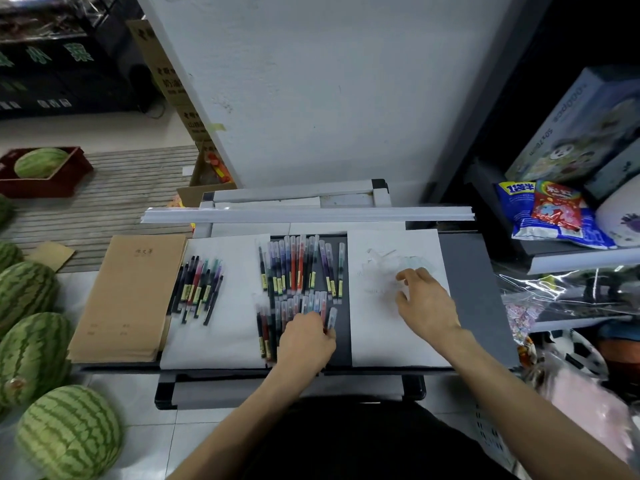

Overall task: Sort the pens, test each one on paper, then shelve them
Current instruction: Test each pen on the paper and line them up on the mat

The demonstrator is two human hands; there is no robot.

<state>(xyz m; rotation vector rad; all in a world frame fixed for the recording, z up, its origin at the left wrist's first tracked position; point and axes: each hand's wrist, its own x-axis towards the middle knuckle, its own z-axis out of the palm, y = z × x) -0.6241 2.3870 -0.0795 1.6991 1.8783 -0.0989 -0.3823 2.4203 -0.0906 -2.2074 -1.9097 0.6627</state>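
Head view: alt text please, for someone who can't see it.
A person's left hand pinches a capped pen at the edge of a pile of pens on a dark table, while the right hand rests open on a faintly scribbled sheet of paper. A smaller group of pens lies further left, beside brown notebooks.

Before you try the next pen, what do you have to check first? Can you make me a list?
1. Left hand has a pen from the middle pile: cannot tell; fingers curl at its lower end, grip unclear.
2. That pen's cap is off: not ok; the clear cap is on.
3. Test paper held flat: ok; right hand rests on it, fingers spread.
4. Room left to scribble: ok; faint scribbles sit near the top, the near half is bare.
5. Sorted group kept apart: ok; it lies on the left sheet, away from the pile.
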